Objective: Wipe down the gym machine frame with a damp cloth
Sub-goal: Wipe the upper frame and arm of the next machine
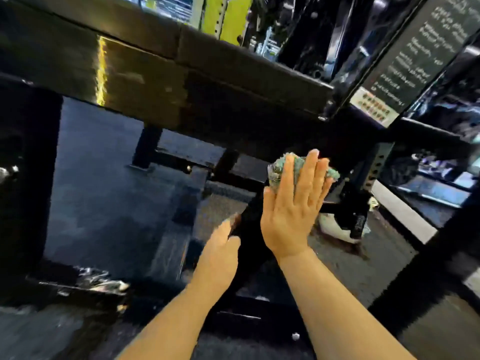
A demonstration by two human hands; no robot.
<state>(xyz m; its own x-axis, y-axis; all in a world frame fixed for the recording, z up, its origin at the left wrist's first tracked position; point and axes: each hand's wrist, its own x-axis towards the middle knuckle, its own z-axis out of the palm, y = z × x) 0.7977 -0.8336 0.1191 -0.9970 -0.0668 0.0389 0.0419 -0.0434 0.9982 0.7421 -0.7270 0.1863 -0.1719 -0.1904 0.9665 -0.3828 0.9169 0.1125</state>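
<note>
The right hand (293, 203) lies flat, fingers straight and close together, and presses the cloth (279, 168) against the black frame member (248, 226) in the centre right of the frame. The cloth is a bunched teal wad. It shows past the fingertips at the top and at both sides of the fingers, and nothing pinches it; palm pressure alone holds it.

The left hand (222, 246) sits lower on the same member, in the lower centre. Its fingers pass to the far side of the bar and are hidden, so it cannot be told whether the hand grips the bar or only rests against it.

The black pad (130, 74) spans the upper left, and the instruction placard (415, 61) stands at the upper right.

Judged risks from this position:
- The cloth may slip from under the flat palm on a fast stroke, because no finger is curled round it. It would then drop to the floor (104, 203) and pick up grit.
- The bunched wad probably touches only part of the bar face, so streaks or missed strips are likely unless it is spread out.
- The far side of the member faces away from the camera and could be skipped.
- A long upward stroke may drive the knuckles into the underside of the pad
</note>
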